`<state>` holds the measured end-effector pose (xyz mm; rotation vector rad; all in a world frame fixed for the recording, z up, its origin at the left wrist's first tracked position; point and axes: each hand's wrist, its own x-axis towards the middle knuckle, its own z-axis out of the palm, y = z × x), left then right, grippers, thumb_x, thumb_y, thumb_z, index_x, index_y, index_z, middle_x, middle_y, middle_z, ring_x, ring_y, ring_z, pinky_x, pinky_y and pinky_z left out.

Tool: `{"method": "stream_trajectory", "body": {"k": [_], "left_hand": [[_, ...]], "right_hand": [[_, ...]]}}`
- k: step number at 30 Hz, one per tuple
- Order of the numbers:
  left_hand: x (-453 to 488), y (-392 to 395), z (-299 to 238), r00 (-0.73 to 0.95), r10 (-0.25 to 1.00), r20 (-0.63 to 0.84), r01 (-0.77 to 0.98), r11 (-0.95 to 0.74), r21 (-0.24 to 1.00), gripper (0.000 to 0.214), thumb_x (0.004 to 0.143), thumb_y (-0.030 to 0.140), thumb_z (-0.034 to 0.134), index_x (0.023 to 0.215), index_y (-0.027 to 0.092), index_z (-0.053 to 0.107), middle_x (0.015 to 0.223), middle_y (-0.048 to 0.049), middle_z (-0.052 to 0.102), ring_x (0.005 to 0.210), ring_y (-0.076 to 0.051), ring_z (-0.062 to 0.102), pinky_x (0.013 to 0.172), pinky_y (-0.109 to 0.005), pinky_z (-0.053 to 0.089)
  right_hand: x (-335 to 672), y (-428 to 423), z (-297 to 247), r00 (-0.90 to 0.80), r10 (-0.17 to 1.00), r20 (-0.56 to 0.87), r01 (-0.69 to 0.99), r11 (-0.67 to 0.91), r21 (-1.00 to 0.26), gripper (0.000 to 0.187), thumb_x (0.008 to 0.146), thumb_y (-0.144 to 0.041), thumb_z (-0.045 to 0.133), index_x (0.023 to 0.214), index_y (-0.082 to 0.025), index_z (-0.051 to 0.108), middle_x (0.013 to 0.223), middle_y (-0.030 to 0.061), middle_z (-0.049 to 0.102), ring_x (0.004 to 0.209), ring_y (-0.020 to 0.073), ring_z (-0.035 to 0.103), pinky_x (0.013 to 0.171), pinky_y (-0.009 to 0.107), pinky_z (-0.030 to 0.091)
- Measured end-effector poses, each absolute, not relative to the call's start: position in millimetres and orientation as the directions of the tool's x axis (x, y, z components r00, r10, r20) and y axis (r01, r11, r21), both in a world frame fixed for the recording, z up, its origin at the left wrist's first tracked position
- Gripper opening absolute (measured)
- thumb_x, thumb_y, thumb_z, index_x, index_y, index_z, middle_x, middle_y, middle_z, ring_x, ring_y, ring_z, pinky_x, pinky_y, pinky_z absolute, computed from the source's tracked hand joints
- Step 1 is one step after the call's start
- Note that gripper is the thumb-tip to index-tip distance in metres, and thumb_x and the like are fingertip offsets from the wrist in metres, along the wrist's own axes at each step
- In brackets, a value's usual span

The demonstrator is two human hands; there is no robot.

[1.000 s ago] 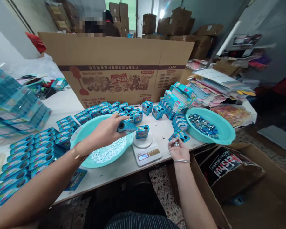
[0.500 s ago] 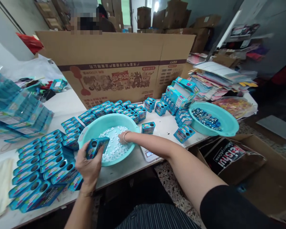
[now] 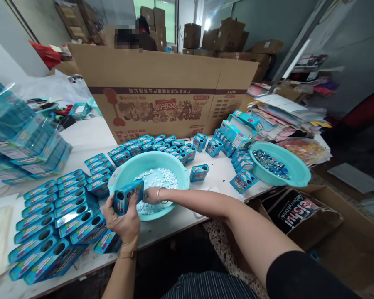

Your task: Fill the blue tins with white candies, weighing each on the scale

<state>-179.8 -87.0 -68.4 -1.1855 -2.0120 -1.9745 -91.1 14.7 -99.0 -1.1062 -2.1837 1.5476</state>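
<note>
My left hand [image 3: 124,222] is closed round a small blue tin [image 3: 127,196], held upright over the near rim of a teal basin [image 3: 174,166]. White tablets [image 3: 157,182] lie in that basin. My right hand [image 3: 149,195] reaches across into the basin right behind the tin, its fingers down among the tablets and mostly hidden. One blue tin [image 3: 199,172] stands alone just right of the basin, on a scale hidden by my right arm.
Rows of blue tins [image 3: 59,216] lie flat at the left and more [image 3: 152,143] behind the basin. A second teal basin [image 3: 294,174] with dark round pieces sits right. A large cardboard box [image 3: 162,91] stands behind. A person is behind it. An open carton [image 3: 302,211] sits on the floor.
My left hand brought the tin from over the scale back to the basin's near rim. My right hand crossed from the table edge into the basin of tablets.
</note>
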Motion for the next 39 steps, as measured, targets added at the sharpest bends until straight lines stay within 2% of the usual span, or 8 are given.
{"method": "stream_trajectory", "body": {"k": [3, 5, 7, 12, 19, 24, 30, 39], "left_hand": [[-182.5, -86.1, -68.8, -0.696, 0.469, 0.543, 0.543, -0.150, 0.826, 0.056, 0.066, 0.040, 0.076, 0.113, 0.013, 0.060, 0.103, -0.0066, 0.061, 0.101, -0.023, 0.058, 0.093, -0.039, 0.045], [-184.0, -85.1, -69.1, -0.709, 0.470, 0.526, 0.524, -0.150, 0.839, 0.057, 0.066, 0.041, 0.076, 0.113, 0.013, 0.060, 0.103, -0.0065, 0.061, 0.100, -0.023, 0.058, 0.093, -0.039, 0.045], [-184.9, -84.1, -69.5, -0.718, 0.471, 0.513, 0.513, -0.139, 0.847, 0.058, 0.065, 0.042, 0.076, 0.113, 0.013, 0.060, 0.103, -0.0065, 0.062, 0.100, -0.023, 0.059, 0.093, -0.039, 0.046], [-186.0, -83.3, -71.9, -0.706, 0.489, 0.512, 0.527, -0.119, 0.841, 0.058, 0.064, 0.042, 0.076, 0.113, 0.014, 0.061, 0.102, -0.0061, 0.062, 0.100, -0.024, 0.059, 0.093, -0.040, 0.045], [-186.9, -84.5, -71.9, -0.685, 0.523, 0.507, 0.552, -0.081, 0.830, 0.058, 0.066, 0.045, 0.074, 0.113, 0.014, 0.061, 0.102, -0.0070, 0.062, 0.100, -0.025, 0.060, 0.092, -0.040, 0.046], [-187.4, -85.3, -70.5, -0.689, 0.539, 0.485, 0.547, -0.053, 0.836, 0.061, 0.064, 0.047, 0.074, 0.114, 0.014, 0.062, 0.104, -0.0090, 0.062, 0.101, -0.028, 0.060, 0.093, -0.043, 0.046], [-187.6, -86.1, -71.4, -0.669, 0.563, 0.486, 0.564, -0.041, 0.824, 0.062, 0.066, 0.048, 0.073, 0.115, 0.013, 0.061, 0.106, -0.0108, 0.062, 0.103, -0.030, 0.059, 0.095, -0.046, 0.045], [-188.3, -87.5, -71.1, -0.639, 0.568, 0.518, 0.615, -0.028, 0.788, 0.064, 0.067, 0.050, 0.073, 0.117, 0.012, 0.061, 0.106, -0.0125, 0.063, 0.103, -0.031, 0.060, 0.094, -0.048, 0.046]], "right_hand": [[-65.3, 26.4, -74.8, -0.527, 0.751, -0.398, 0.328, -0.252, -0.910, 0.009, 0.078, -0.021, 0.054, 0.070, -0.019, 0.051, 0.050, -0.0059, 0.045, 0.043, 0.0080, 0.039, 0.041, 0.018, 0.032], [-50.7, 28.8, -57.5, -0.472, 0.705, -0.530, -0.015, -0.607, -0.794, 0.009, 0.084, -0.023, 0.047, 0.077, -0.018, 0.051, 0.054, -0.0049, 0.048, 0.040, 0.0066, 0.039, 0.036, 0.014, 0.026], [-42.2, 26.5, -45.8, -0.453, 0.676, -0.581, -0.352, -0.734, -0.580, 0.016, 0.090, -0.024, 0.040, 0.080, -0.017, 0.050, 0.055, -0.0037, 0.049, 0.044, 0.0084, 0.049, 0.037, 0.014, 0.031], [-44.1, 12.7, -41.3, -0.259, 0.732, -0.630, -0.674, -0.604, -0.425, 0.024, 0.095, -0.025, 0.033, 0.077, -0.018, 0.046, 0.057, -0.0039, 0.051, 0.048, 0.0089, 0.056, 0.042, 0.017, 0.043], [-51.9, 3.7, -32.1, -0.192, 0.874, -0.446, -0.612, -0.462, -0.642, 0.019, 0.089, -0.034, 0.051, 0.080, -0.017, 0.050, 0.054, -0.0085, 0.046, 0.032, 0.0014, 0.027, 0.031, 0.013, 0.015], [-2.2, 16.3, -1.2, -0.248, 0.920, -0.305, -0.764, -0.379, -0.522, 0.020, 0.093, -0.032, 0.043, 0.078, -0.019, 0.044, 0.052, -0.0109, 0.034, 0.032, 0.0023, 0.019, 0.031, 0.014, 0.013], [90.6, 28.6, 14.4, 0.116, 0.987, -0.108, -0.753, 0.017, -0.658, 0.020, 0.090, -0.037, 0.049, 0.079, -0.021, 0.043, 0.054, -0.0108, 0.034, 0.033, 0.0025, 0.022, 0.032, 0.014, 0.016], [108.4, 37.1, -12.3, 0.328, 0.935, -0.132, -0.663, 0.128, -0.737, 0.030, 0.084, -0.048, 0.056, 0.077, -0.020, 0.045, 0.053, -0.0108, 0.037, 0.034, 0.0021, 0.028, 0.033, 0.014, 0.020]]}}
